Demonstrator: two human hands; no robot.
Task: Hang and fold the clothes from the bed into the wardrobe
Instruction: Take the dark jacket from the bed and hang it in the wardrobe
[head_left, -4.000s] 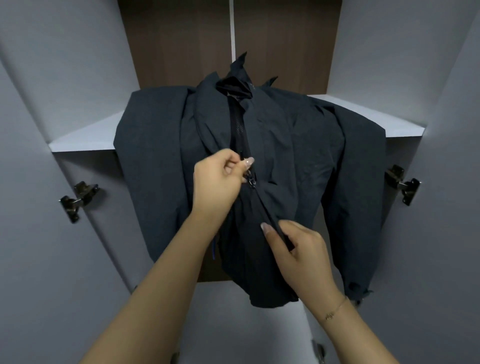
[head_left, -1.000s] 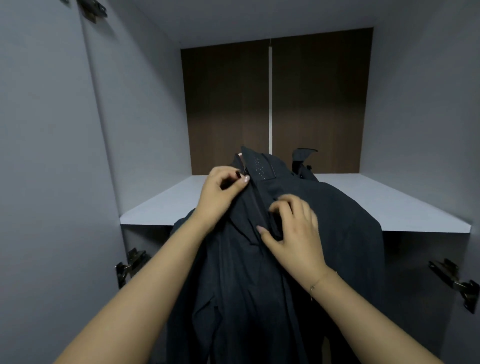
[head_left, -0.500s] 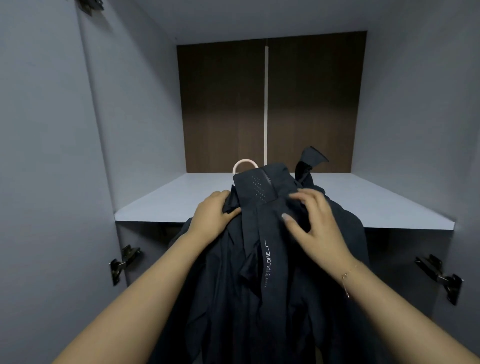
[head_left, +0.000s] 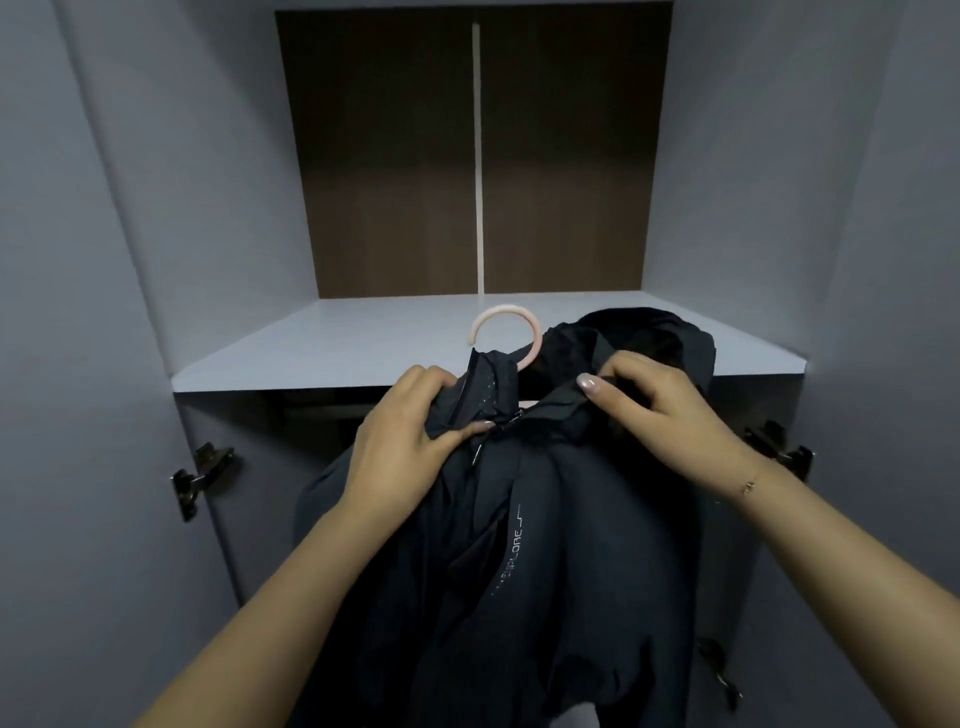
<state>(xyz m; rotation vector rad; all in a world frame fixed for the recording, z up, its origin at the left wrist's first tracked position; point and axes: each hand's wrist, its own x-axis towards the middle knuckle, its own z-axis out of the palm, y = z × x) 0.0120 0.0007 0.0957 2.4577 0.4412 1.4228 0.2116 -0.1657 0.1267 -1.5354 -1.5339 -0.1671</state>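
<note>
A dark navy jacket hangs in front of the open wardrobe, zipped up, with small pale lettering down its chest. A pale pink hanger hook sticks up out of its collar, level with the shelf edge. My left hand grips the left side of the collar beside the zip pull. My right hand pinches the right side of the collar, just below the bunched hood. The rest of the hanger is hidden inside the jacket.
The grey wardrobe shelf lies behind the jacket, with a brown back panel above it. Grey side walls flank it. Door hinges sit left and right below the shelf.
The jacket is zipped to the collar. Both hands have moved apart onto the two sides of the collar, and the pink hook and hood stand higher against the shelf.
</note>
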